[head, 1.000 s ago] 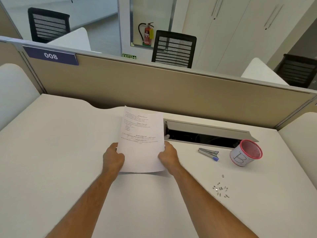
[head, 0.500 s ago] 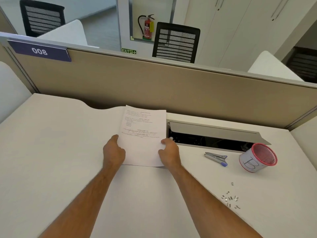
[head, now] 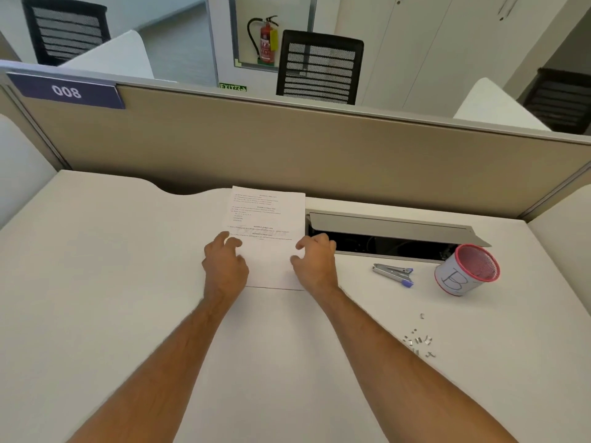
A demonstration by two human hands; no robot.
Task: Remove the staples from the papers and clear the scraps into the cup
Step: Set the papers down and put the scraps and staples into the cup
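Note:
A printed stack of papers (head: 267,238) lies flat on the white desk (head: 112,282), close to the partition. My left hand (head: 224,266) rests at its lower left edge with fingers loosely spread, fingertips on the sheet. At the lower right edge my right hand (head: 315,263) sits with relaxed, slightly curled fingers; neither hand grips the stack. A pile of several pulled staples (head: 417,342) lies loose to the right. Beyond them stands a red mesh cup (head: 465,271) marked "B". A metal staple remover (head: 393,273) with a blue tip lies between the papers and the cup.
An open cable hatch (head: 383,244) with a raised lid runs along the back of the desk, right of the papers. A beige partition (head: 287,148) closes off the far edge. White side panels (head: 563,238) flank the desk.
The papers, held up by their sides a second ago, have been lowered flat onto the desk, and both hands have loosened their hold. The view has shifted.

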